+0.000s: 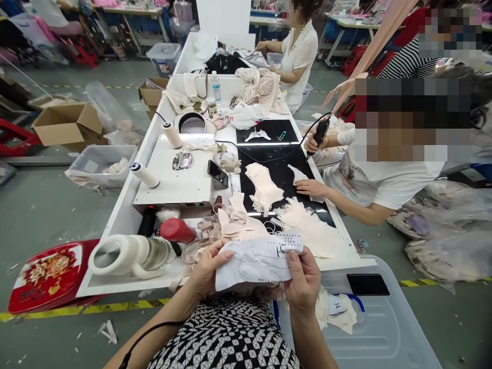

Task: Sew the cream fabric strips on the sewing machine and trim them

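Note:
Stretched between my two hands is a white paper slip (253,261) with printed lines and a handwritten mark near its right end. My left hand (209,264) pinches its left end, thumb on top. The right end is gripped by my right hand (302,274), the thumb pressed on the front. Just beyond the paper lie beige fabric pieces (240,220) in a loose heap. Farther right, a pile of pale cut fabric pieces (307,228) spreads over the table's edge. Below the paper, part of my patterned clothing shows.
A co-worker on the right holds a black handheld tool (320,134) and presses a fabric piece on the black panel (269,154). To the left stand a glass kettle (154,253) and a red-lidded container (177,230). A phone (368,284) lies on the plastic bin lid (376,328).

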The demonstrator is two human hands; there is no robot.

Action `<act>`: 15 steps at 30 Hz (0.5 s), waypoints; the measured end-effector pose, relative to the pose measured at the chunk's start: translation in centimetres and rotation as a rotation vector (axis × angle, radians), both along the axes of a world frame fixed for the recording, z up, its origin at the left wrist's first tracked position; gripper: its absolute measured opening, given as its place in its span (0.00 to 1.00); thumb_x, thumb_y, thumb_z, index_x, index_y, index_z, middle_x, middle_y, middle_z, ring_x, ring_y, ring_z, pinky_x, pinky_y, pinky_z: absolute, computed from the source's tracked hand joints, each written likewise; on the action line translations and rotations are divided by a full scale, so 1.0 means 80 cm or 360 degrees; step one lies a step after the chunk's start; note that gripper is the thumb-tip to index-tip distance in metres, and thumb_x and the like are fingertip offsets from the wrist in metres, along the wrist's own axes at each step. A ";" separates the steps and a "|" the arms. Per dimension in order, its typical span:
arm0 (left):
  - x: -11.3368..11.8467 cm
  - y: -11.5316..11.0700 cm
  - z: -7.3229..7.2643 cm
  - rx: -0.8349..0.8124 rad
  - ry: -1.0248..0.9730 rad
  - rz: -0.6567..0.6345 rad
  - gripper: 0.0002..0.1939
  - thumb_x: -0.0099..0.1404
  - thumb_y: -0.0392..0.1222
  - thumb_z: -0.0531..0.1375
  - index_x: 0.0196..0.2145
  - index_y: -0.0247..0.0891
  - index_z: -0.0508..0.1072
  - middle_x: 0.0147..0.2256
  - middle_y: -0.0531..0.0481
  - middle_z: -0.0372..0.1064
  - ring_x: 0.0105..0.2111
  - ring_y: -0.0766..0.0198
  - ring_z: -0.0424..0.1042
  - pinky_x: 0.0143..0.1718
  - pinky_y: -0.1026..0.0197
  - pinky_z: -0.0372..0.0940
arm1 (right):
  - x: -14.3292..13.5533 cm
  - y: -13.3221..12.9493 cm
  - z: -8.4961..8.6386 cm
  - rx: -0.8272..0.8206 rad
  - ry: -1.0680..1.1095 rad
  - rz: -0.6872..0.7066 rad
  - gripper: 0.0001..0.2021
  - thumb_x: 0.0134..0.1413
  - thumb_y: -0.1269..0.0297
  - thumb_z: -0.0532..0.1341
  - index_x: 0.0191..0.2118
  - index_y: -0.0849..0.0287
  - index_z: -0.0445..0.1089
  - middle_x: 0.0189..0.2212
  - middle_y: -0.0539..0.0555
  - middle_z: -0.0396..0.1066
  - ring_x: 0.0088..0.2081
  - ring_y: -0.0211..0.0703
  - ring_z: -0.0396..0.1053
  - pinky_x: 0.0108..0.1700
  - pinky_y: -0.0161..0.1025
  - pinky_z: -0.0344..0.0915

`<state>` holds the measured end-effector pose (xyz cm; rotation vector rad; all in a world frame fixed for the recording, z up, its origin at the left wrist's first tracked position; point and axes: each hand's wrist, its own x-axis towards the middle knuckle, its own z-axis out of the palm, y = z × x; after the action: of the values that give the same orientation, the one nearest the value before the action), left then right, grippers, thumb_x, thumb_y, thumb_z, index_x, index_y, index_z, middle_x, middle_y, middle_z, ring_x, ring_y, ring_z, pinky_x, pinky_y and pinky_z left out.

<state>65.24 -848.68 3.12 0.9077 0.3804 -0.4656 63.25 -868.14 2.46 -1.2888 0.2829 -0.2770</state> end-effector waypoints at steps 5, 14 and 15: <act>0.002 -0.004 0.002 0.0120 -0.0052 0.0078 0.19 0.49 0.45 0.73 0.38 0.35 0.78 0.35 0.45 0.77 0.34 0.61 0.75 0.35 0.64 0.69 | 0.000 0.003 0.004 -0.0047 -0.0047 0.0033 0.12 0.57 0.54 0.64 0.29 0.56 0.67 0.21 0.47 0.60 0.24 0.36 0.54 0.25 0.33 0.54; 0.006 -0.008 0.002 0.0226 -0.0029 0.0346 0.23 0.48 0.48 0.73 0.40 0.37 0.76 0.33 0.48 0.78 0.34 0.58 0.77 0.34 0.62 0.71 | -0.004 0.008 0.006 -0.0379 -0.0074 0.0113 0.10 0.59 0.56 0.61 0.33 0.56 0.71 0.23 0.49 0.65 0.25 0.38 0.59 0.26 0.34 0.57; 0.005 -0.008 0.002 0.0229 -0.0033 0.0355 0.23 0.49 0.48 0.72 0.41 0.37 0.76 0.33 0.48 0.78 0.34 0.58 0.77 0.35 0.62 0.72 | -0.004 0.008 0.006 -0.0389 -0.0085 0.0118 0.09 0.60 0.56 0.61 0.34 0.56 0.71 0.24 0.49 0.65 0.26 0.38 0.60 0.27 0.34 0.58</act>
<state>65.66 -849.31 3.24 0.9955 0.4951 -0.2260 62.93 -867.54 2.98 -1.5274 0.1584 -0.2890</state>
